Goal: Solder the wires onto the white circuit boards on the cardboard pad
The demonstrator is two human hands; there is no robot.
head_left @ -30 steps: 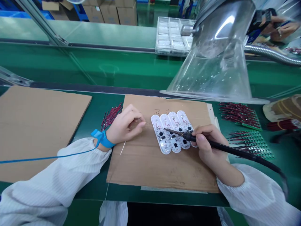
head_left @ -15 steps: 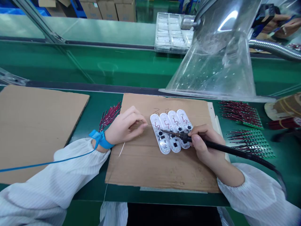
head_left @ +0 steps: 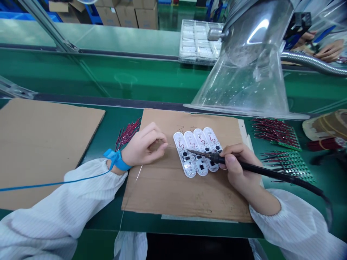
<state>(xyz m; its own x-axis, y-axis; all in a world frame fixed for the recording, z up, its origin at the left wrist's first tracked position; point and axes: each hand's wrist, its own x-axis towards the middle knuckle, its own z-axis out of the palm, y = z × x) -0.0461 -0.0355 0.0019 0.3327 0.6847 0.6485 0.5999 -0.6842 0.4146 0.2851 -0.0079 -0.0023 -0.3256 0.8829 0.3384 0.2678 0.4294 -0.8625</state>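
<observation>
Green matting covers the long bench, with stacked cardboard boxes and a clear tray of white parts behind. Under a clear plastic fume hood lies a brown cardboard sheet bearing four white oblong housings side by side. The right hand grips a black soldering iron, its tip over the leftmost housing. The left hand, just left of them, pinches a thin silvery wire. Loose red wires lie beside it.

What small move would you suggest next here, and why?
Probably feed the solder wire from the left hand slightly rightwards to the iron's tip: the soldering iron in the right hand rests its tip on the leftmost board, with the wire end seemingly just short.
</observation>
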